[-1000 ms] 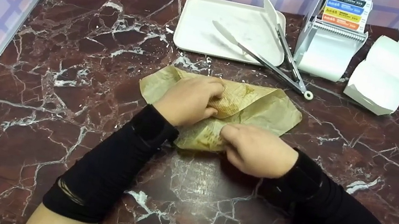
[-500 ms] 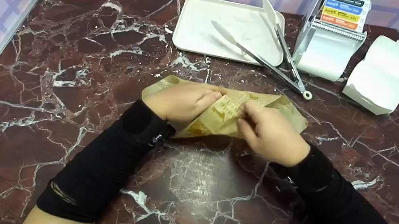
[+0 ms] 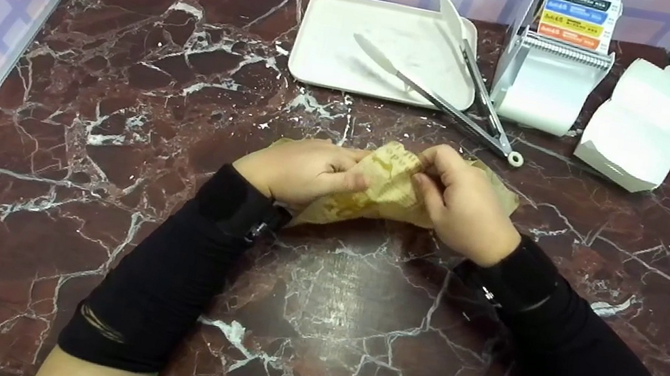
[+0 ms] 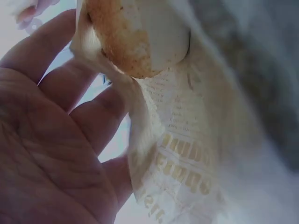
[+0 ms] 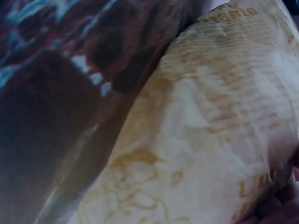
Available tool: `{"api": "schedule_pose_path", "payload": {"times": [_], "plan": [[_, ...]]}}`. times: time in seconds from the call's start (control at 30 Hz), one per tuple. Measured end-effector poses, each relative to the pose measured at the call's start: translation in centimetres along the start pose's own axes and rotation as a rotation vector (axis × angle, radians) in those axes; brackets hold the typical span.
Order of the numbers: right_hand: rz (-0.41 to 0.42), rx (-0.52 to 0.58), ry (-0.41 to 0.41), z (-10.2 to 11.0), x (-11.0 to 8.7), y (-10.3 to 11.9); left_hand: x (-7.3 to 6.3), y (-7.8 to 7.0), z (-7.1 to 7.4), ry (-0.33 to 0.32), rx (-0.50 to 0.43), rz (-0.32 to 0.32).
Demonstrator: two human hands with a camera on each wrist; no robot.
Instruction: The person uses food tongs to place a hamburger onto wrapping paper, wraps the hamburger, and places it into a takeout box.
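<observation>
A yellowish printed sheet of wrapping paper is folded into a loose bundle between both hands. My left hand grips its left side, thumb across the front and fingers behind. In the left wrist view, a browned round bun with a smooth pale part shows inside the paper's open end. My right hand pinches the upper right edge of the paper between thumb and index finger. Printed lettering covers the paper in the right wrist view, where only dark fingertips appear at the lower right corner.
Behind the hands lies a white tray, with long metal tongs spread across it. A label dispenser with coloured strips stands to its right, beside an unfolded white box. Small crumbs dot the marble-patterned table.
The near part of the paper has been lifted and folded upward over the middle. My right hand has moved up and slightly right with it, while the left thumb has come onto the front.
</observation>
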State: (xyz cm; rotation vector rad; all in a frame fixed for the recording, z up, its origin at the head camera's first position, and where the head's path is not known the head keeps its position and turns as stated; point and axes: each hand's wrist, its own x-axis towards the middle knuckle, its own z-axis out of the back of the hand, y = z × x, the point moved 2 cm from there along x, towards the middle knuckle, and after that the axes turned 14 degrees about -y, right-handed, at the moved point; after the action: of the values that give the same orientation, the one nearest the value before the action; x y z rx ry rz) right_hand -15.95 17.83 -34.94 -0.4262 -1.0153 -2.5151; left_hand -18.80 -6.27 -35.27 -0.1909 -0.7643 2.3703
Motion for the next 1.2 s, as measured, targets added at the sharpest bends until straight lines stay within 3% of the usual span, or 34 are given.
{"api": "schedule_pose_path", "payload": {"times": [0.23, 0.33, 0.47, 0.57, 0.7, 0.93, 1.2], "plan": [[-0.03, 0.024, -0.082, -0.1, 0.4, -0.7, 0.4, -0.2, 0.0, 0.027, 0.037, 0.027], [-0.033, 0.059, -0.024, 0.3, 0.6, -1.1, 0.6, -0.1, -0.1, 0.021, 0.046, 0.029], [-0.035, 0.086, 0.118, 1.0, 0.9, -1.8, 0.8, -0.1, -0.2, 0.03, 0.031, 0.037], [-0.064, 0.095, 0.158, 1.1, 1.1, -2.2, 0.8, -0.1, -0.2, 0.035, 0.014, 0.059], [-0.091, 0.078, 0.123, 0.6, 1.3, -2.5, 0.9, 0.1, -0.1, 0.043, -0.002, 0.095], [-0.034, 0.004, 0.049, -0.1, 1.4, -2.5, 1.6, 0.4, 0.4, 0.051, -0.002, 0.132], [-0.034, -0.096, 0.063, -0.3, 1.1, -2.6, 2.6, 1.0, 0.7, 0.047, -0.055, 0.157]]}}
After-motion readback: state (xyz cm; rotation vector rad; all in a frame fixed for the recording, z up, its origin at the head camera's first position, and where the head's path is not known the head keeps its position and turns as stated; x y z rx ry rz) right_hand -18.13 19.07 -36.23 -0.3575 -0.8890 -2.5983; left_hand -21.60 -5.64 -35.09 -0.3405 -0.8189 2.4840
